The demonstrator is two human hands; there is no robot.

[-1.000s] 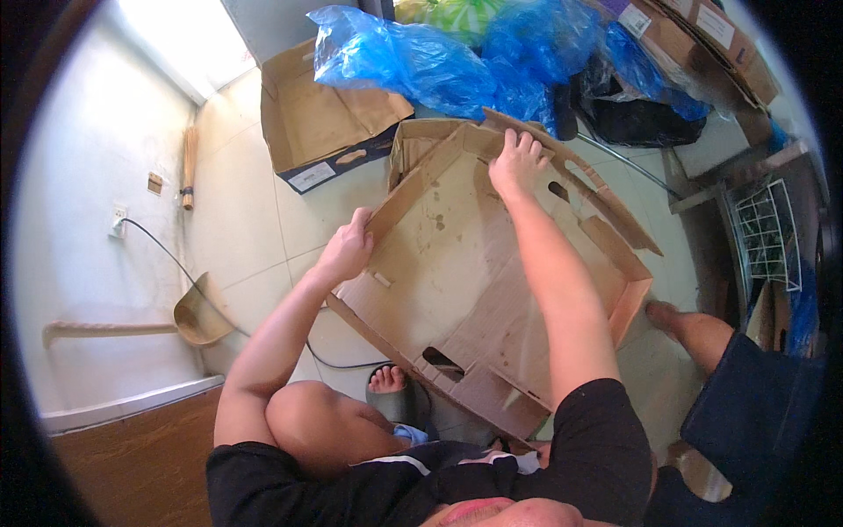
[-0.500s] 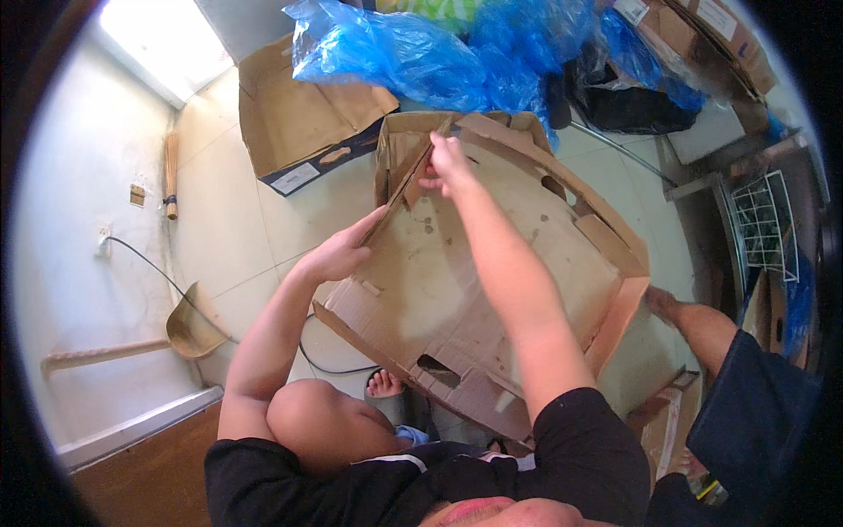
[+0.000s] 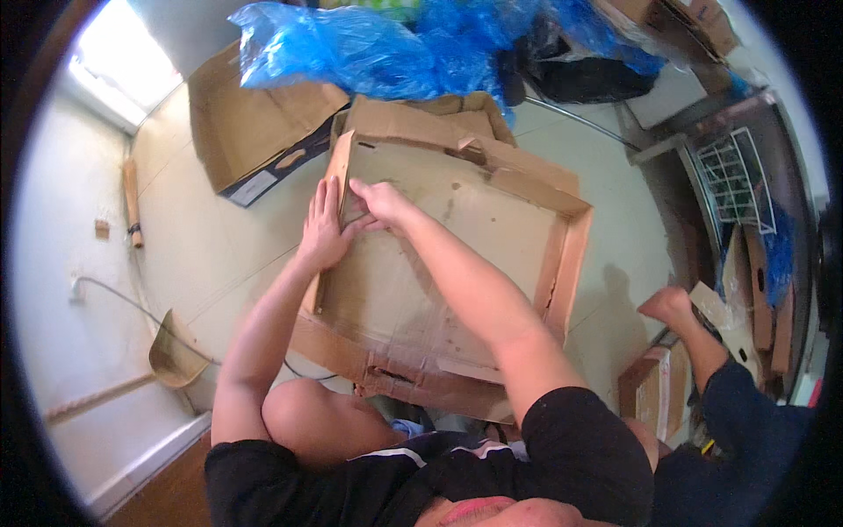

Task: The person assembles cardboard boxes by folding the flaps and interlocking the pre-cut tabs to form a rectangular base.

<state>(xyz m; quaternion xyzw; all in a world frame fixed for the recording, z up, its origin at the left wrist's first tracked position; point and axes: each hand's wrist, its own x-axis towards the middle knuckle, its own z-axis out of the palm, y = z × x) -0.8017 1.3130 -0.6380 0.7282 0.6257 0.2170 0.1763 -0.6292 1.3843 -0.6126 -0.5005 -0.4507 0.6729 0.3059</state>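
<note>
A shallow brown cardboard box (image 3: 439,255) lies open in front of me, its inside stained with dark spots. Its left wall (image 3: 338,156) stands folded up. Against that wall my left hand (image 3: 323,230) rests with its fingers stretched flat along the outer side. My right hand (image 3: 379,204) is on the inner side of the same wall, thumb raised and apart from the bent fingers, close to the left thumb. The near wall (image 3: 395,373) with its hand slot leans outward, and the right wall (image 3: 566,263) is raised.
Another open carton (image 3: 263,123) stands at the far left, with blue plastic sheeting (image 3: 342,48) behind it. At the right are another person's bare foot (image 3: 669,305), a small carton (image 3: 652,391) and a white wire rack (image 3: 738,180). A dustpan (image 3: 176,351) and cable (image 3: 123,288) lie left.
The box has turned, and its left wall now stands more upright. My right hand has come back from the far corner along that wall to beside my left hand. The other person's leg has shifted.
</note>
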